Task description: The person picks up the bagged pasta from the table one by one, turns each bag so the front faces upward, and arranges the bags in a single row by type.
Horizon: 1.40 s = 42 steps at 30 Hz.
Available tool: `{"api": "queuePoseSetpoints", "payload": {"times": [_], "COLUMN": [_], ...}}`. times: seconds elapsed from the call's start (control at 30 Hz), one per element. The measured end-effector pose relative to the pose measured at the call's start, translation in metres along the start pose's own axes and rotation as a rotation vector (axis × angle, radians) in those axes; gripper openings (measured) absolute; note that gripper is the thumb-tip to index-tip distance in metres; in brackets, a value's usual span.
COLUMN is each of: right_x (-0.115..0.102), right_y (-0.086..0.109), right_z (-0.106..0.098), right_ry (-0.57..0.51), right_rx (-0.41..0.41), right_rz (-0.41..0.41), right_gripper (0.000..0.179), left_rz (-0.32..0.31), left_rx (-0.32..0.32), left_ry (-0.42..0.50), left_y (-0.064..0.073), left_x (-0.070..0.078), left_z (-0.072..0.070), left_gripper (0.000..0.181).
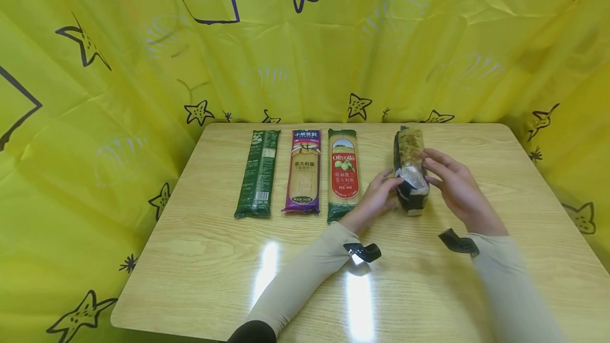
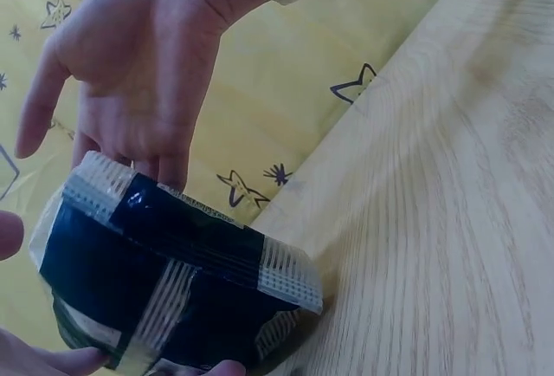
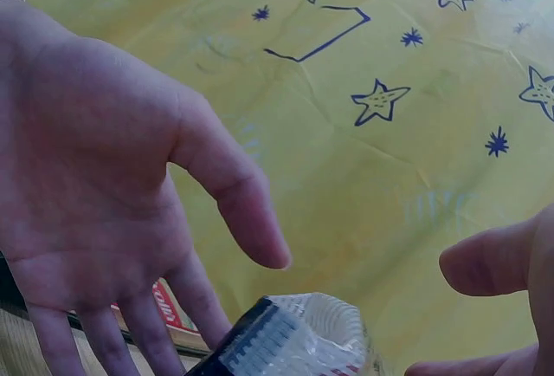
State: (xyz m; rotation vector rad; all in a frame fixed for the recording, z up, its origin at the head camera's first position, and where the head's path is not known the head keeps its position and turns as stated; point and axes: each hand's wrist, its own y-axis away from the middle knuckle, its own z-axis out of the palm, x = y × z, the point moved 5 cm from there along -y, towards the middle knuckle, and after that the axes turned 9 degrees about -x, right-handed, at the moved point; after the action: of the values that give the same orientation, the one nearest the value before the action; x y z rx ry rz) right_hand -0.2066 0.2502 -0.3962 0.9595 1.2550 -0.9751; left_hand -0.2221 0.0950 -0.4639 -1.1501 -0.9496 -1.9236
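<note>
A dark pasta bag point(image 1: 411, 189) with a clear window showing golden contents lies narrow side up at the right of the table. From its left, my left hand point(image 1: 374, 202) reaches in with fingertips at the bag. My right hand point(image 1: 457, 187) is at the bag's right side, fingers loosely extended. In the left wrist view, the bag's crimped end point(image 2: 173, 263) faces the camera; my right hand point(image 2: 143, 81) is behind it, thumb spread away. The right wrist view shows my left hand point(image 3: 104, 177) with straight fingers beside the bag point(image 3: 294, 337); its thumb is apart from it.
Left of the bag, three long spaghetti packs lie side by side: a green one point(image 1: 257, 173), a purple one point(image 1: 303, 173) and a red-and-green one point(image 1: 343, 173). They rest on a wooden table point(image 1: 205, 279). A yellow curtain point(image 1: 305, 52) with drawn stars hangs behind it.
</note>
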Motion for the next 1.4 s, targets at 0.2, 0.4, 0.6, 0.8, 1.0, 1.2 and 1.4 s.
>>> {"api": "queuePoseSetpoints", "payload": {"times": [0.2,0.4,0.6,0.8,1.0,1.2,1.4], "right_x": [0.002,0.006,0.010,0.012,0.016,0.023,0.032], "right_y": [-0.005,-0.009,-0.013,-0.019,-0.023,-0.027,-0.033], "right_z": [0.007,0.012,0.005,-0.009,-0.019,-0.025,-0.029], "right_ry": [0.067,0.118,0.120,0.029,-0.015,-0.018,-0.057], "right_rx": [-0.035,-0.035,-0.051,-0.044,-0.019,0.003,0.003], "right_rz": [0.037,0.110,0.113,0.116,0.183,0.227,0.266], "right_gripper": [0.073,0.071,0.068,0.046,0.044,0.055,0.048], "left_rz": [0.009,0.017,0.012,0.010,0.012,0.019,0.015], "left_rx": [0.014,-0.015,-0.035,-0.037,-0.019,0.002,-0.011], "left_ry": [0.074,0.098,0.123,0.161,0.211,0.262,0.323], "left_y": [0.000,0.003,0.004,0.003,0.004,0.006,0.006], "left_x": [0.000,0.001,-0.001,-0.004,-0.004,-0.004,-0.005], "left_z": [-0.004,-0.010,-0.013,-0.014,-0.015,-0.019,-0.020], "left_gripper": [0.065,0.055,0.038,0.038,0.031,0.026,0.022]}}
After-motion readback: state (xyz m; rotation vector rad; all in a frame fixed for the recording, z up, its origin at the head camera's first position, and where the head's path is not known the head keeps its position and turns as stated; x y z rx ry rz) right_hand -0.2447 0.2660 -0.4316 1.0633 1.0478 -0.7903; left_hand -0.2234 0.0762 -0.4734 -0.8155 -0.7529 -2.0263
